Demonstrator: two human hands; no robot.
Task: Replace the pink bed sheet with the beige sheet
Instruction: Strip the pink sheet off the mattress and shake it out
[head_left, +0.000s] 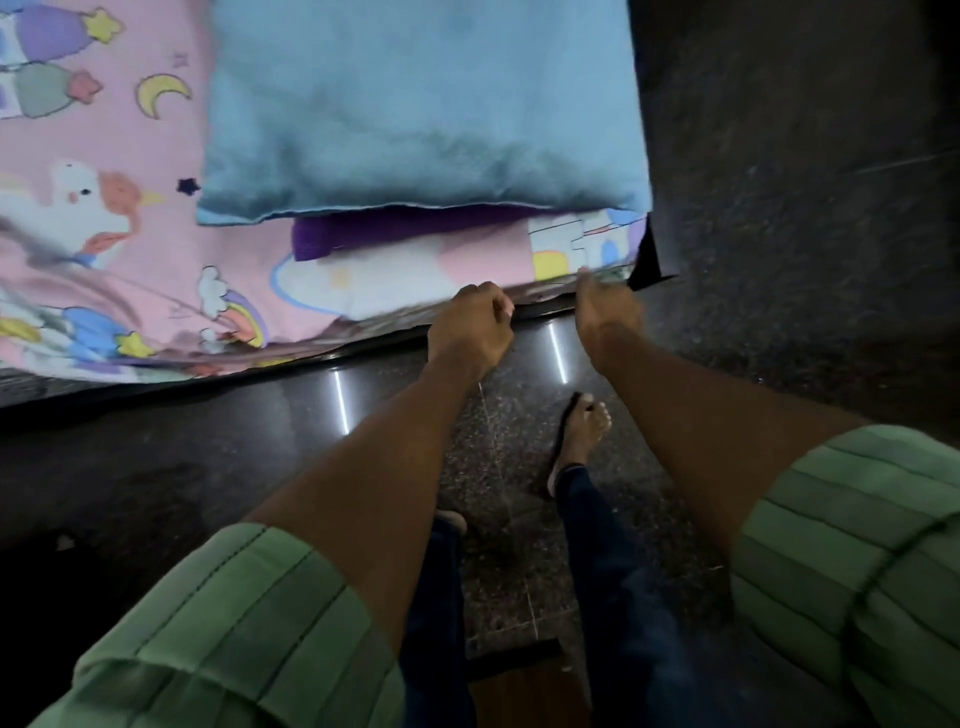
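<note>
Pink bed sheet (156, 249) spread beneath blue pillow (421, 109), near edge gripped by clenched left hand (470, 325) and right hand (605, 314)

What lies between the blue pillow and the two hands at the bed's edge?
In the head view, a strip of pink sheet with a purple cloth poking from under the blue pillow.

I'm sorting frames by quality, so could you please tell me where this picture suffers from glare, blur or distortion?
Head view: two bright streaks of glare lie on the polished floor; motion blur smears the pink sheet at the left edge; the wide lens bends the bed edge into a curve; the right side is dark, while the pillow and both hands, left and right, are fairly sharp.
</note>
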